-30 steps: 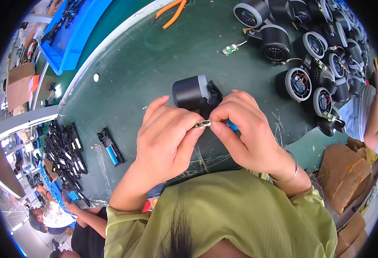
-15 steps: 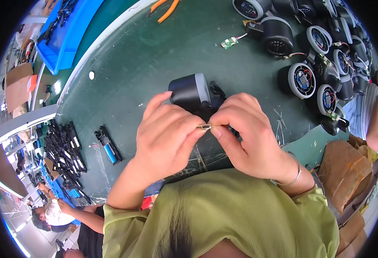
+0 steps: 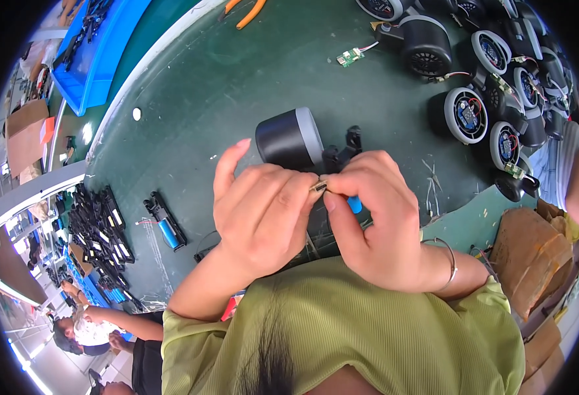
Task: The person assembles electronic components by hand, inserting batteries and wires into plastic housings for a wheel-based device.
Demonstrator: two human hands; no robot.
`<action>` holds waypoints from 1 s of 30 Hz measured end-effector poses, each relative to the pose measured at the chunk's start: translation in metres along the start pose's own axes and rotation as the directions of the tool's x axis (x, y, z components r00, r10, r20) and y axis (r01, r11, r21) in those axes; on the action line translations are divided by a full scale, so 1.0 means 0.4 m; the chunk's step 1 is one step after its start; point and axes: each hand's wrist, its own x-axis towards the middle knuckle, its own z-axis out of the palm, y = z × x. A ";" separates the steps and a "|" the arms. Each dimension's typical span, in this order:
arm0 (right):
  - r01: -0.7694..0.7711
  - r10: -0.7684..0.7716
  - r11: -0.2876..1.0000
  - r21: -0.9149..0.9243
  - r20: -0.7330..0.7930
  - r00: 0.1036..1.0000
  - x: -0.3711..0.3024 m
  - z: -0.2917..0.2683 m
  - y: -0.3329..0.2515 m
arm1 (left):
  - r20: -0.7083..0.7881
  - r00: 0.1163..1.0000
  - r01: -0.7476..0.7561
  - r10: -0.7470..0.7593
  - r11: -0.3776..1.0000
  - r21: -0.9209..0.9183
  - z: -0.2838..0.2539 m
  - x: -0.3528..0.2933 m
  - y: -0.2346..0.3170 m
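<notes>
My left hand (image 3: 260, 214) and my right hand (image 3: 382, 220) meet in front of me, thumbs and forefingers pinched together. Between the fingertips they hold a small connector (image 3: 318, 187), brass-coloured with a dark opening; the fingers hide most of it. My left forefinger or another finger sticks up apart from the pinch. Just beyond the hands a black cylindrical housing (image 3: 277, 140) with a grey rim lies on its side. To its right a black plastic bracket (image 3: 345, 150) runs under my right hand. A blue cylindrical cell (image 3: 355, 205) peeks out beneath that hand.
On the green table (image 3: 197, 138), a black holder with a blue cell (image 3: 166, 224) lies left, near piled black holders (image 3: 98, 230). Several black housings (image 3: 464, 115) crowd the right. A small circuit board (image 3: 350, 57), orange-handled pliers (image 3: 250, 14) and a blue tray (image 3: 95, 82) lie farther off.
The connector has tilted between my fingertips. My right hand has shifted slightly down, and the bracket shows more beyond it. The blue cell has come into sight beneath that hand.
</notes>
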 end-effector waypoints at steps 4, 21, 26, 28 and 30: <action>-0.078 0.075 0.991 0.110 0.029 0.997 0.006 -0.006 0.036 | 0.101 0.994 0.056 -0.038 0.980 -0.190 -0.012 0.007 -0.017; 0.039 -0.047 0.998 0.054 0.163 0.985 -0.007 -0.056 0.059 | 0.212 0.974 0.149 -0.077 0.925 -0.350 -0.059 0.029 -0.080; 0.024 -0.027 0.999 0.021 0.203 0.979 -0.017 -0.071 0.069 | 0.428 0.898 0.114 -0.102 0.993 -0.004 -0.039 0.094 -0.067; 0.025 -0.021 0.999 -0.021 0.204 0.979 -0.016 -0.078 0.068 | 0.725 0.627 0.280 -0.285 0.951 0.131 -0.047 0.114 -0.066; 0.039 -0.038 0.999 -0.002 0.226 0.973 -0.012 -0.078 0.058 | 0.696 0.675 0.276 -0.244 0.959 0.069 -0.054 0.090 -0.092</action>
